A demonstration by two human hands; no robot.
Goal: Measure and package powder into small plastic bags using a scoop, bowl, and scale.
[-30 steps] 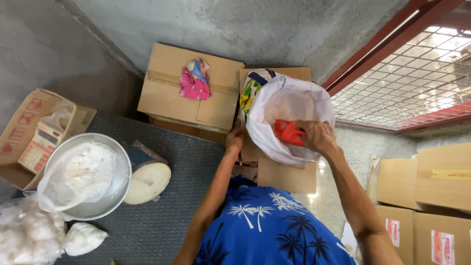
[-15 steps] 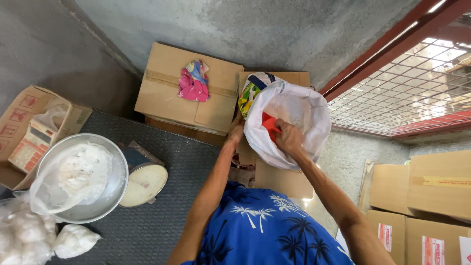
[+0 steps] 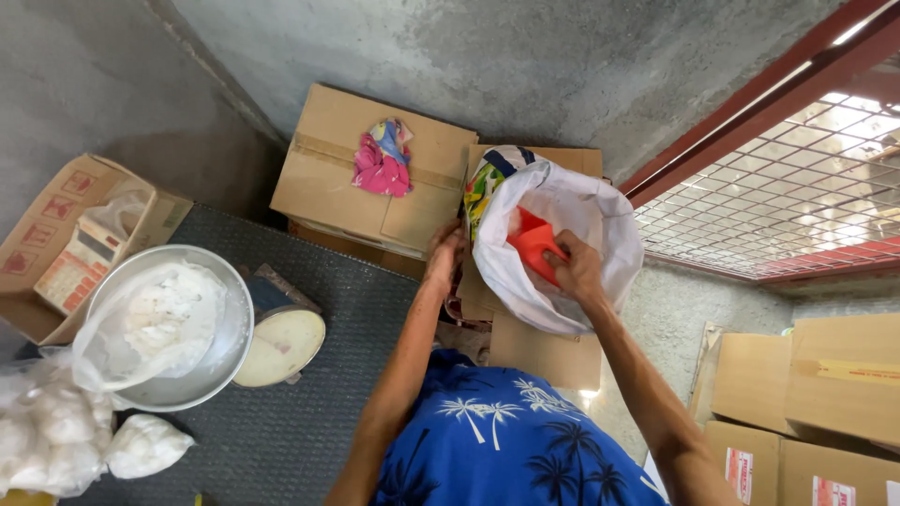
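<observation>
Left hand [image 3: 444,253]: closed on the near rim of the white sack [image 3: 600,225], pinching it and holding the mouth open
Right hand [image 3: 574,267]: inside the sack's mouth, fingers wrapped round a red plastic scoop [image 3: 532,242]
Red plastic scoop: tilted within the upper part of the sack, blade pointing down into it; what it meets is hidden by the sack wall
White sack: stands slumped on a cardboard box [image 3: 544,349], just beside a bigger closed carton [image 3: 333,178] that bears a pink cloth [image 3: 380,169]
Bench [image 3: 337,375]: dark textured mat, to the person's left, carrying a metal bowl [image 3: 202,370] lined with a clear bag of white powder, a round dial scale [image 3: 281,345] touching it, and tied bags of white lumps [image 3: 52,436]
Doing it well, as I judge: keep the rim taut and high so the sack does not fold over the scoop, and lift the scoop level to avoid spilling
</observation>
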